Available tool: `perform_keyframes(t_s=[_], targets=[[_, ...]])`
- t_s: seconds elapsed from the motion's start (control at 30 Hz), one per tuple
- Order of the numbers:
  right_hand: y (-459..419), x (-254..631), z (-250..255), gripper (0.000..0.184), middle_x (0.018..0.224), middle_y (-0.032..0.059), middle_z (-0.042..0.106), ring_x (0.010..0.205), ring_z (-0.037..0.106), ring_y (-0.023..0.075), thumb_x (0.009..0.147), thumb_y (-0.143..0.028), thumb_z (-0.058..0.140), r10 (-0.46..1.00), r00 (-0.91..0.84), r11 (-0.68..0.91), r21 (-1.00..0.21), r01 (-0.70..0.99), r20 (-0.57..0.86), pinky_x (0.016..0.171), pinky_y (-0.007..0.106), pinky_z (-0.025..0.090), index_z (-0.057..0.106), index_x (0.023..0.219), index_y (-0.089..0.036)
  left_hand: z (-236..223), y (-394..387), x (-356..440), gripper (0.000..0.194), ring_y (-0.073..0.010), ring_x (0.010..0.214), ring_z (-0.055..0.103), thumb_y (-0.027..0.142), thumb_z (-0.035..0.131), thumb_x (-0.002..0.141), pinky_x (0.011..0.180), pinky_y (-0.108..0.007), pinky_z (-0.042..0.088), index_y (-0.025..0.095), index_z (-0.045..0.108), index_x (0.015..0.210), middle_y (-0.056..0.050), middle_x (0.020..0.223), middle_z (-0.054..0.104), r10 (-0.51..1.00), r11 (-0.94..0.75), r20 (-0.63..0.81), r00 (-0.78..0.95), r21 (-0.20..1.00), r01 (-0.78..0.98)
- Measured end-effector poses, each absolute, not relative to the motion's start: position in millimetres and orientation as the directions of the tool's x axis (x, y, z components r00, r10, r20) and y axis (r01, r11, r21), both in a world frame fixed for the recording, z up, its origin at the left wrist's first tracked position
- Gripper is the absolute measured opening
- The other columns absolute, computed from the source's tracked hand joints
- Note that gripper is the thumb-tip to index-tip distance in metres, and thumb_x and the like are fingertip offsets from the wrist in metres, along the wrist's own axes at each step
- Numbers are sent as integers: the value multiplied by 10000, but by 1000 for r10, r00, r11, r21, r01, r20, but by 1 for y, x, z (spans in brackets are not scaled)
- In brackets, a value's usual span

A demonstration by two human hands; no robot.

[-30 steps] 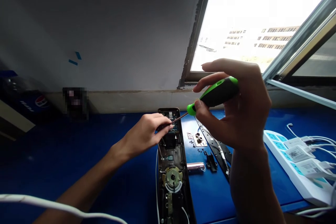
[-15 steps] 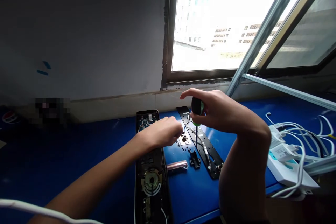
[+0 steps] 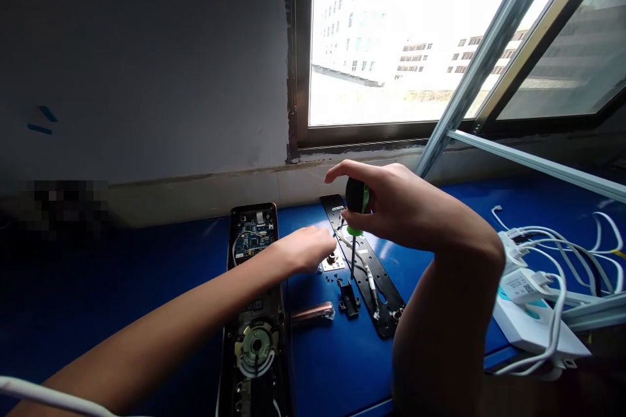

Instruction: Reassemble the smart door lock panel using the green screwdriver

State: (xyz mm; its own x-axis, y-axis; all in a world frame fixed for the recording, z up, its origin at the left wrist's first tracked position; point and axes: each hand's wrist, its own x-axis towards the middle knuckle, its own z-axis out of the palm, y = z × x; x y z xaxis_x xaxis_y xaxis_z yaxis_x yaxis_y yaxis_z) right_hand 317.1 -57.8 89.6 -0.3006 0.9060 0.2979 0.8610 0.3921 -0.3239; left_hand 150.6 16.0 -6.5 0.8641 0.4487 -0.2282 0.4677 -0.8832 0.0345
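Gripping the screwdriver [image 3: 357, 199] upright in the right hand [image 3: 391, 205] | tip pointed down at the black plate [image 3: 388, 309], long axis running forward | left hand [image 3: 308, 249] curled just left of plate, grip unclear

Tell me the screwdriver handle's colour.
The screwdriver handle is black with bright green trim at the shaft end; it shows best in the head view.

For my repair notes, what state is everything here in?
Right hand: gripping the screwdriver, tip down.
Screwdriver: green and black, upright, clear of the table.
Left hand: reaching toward the small metal plate.
Lock panel: open, circuit board exposed.
Window: open.
Power strip: chargers plugged in.
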Motion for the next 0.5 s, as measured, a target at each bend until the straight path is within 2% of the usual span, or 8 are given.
perform_keyframes(t_s=[0.1, 0.2, 0.33, 0.5], targets=[[-60, 316, 91, 513, 889, 21, 722, 618, 596, 134, 830, -232, 727, 897, -319, 411, -315, 856, 305, 526, 262, 450, 641, 1332, -288, 0, 15, 143, 204, -195, 658, 626, -14, 627, 721, 534, -276, 416, 186, 666, 713, -38, 759, 670, 453, -884, -204, 868, 26, 467], [-61, 312, 92, 512, 924, 21, 737, 635, 606, 129, 840, -224, 719, 882, -334, 436, -305, 847, 333, 530, 255, 449, 636, 1341, -285, 10, 10, 127, 193, -211, 713, 648, 28, 601, 823, 572, -292, 434, 189, 687, 761, -54, 811, 698, 465, -881, -132, 875, 25, 472], [-62, 302, 95, 542, 962, 15, 752, 673, 629, 124, 843, -180, 706, 832, -383, 517, -313, 796, 401, 608, 265, 503, 625, 1369, -280, 23, 0, 94, 191, -207, 772, 660, 80, 587, 931, 662, -323, 498, 177, 720, 833, -64, 892, 708, 480, -876, 55, 875, 70, 476], [-66, 280, 100, 549, 871, -14, 723, 738, 671, 138, 854, -121, 663, 753, -455, 647, -407, 645, 475, 711, 298, 570, 603, 1385, -248, 27, -8, 42, 158, -237, 1031, 637, 192, 600, 1010, 846, -360, 570, 176, 756, 1021, -92, 1072, 713, 450, -893, 370, 813, 168, 418]])
